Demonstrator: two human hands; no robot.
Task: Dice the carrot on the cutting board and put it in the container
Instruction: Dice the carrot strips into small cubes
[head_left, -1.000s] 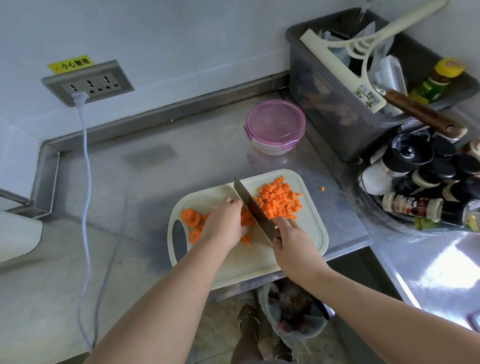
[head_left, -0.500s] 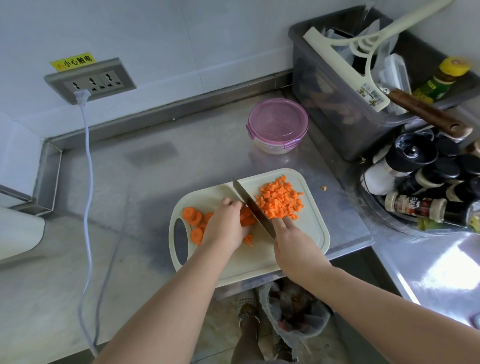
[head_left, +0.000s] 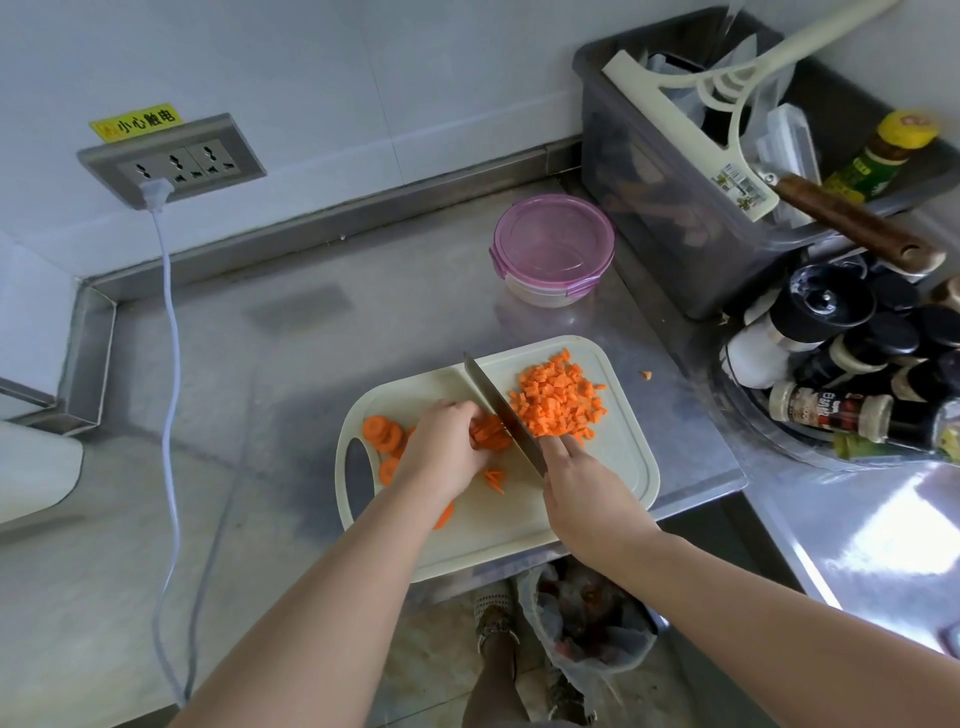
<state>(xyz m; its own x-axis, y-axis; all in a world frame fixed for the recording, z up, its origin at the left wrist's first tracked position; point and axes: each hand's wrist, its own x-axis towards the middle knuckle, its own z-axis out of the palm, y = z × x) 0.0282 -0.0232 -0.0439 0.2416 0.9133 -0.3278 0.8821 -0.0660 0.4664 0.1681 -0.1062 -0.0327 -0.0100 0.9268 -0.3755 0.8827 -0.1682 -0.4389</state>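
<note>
Still, knife (head_left: 500, 410) at the carrot slices (head_left: 491, 439) (left hand (head_left: 447, 449) atop).

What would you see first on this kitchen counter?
The bright orange heap of diced carrot on the right of the pale plastic cutting board. Next, the long steel knife slanting across it, gripped by the right hand, beside the left hand holding carrot slices.

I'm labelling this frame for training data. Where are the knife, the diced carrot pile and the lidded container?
knife (head_left: 501, 413): head view, middle of the blade.
diced carrot pile (head_left: 558, 402): head view, centre of the heap.
container (head_left: 553, 244): head view, centre of its pink lid.
</note>
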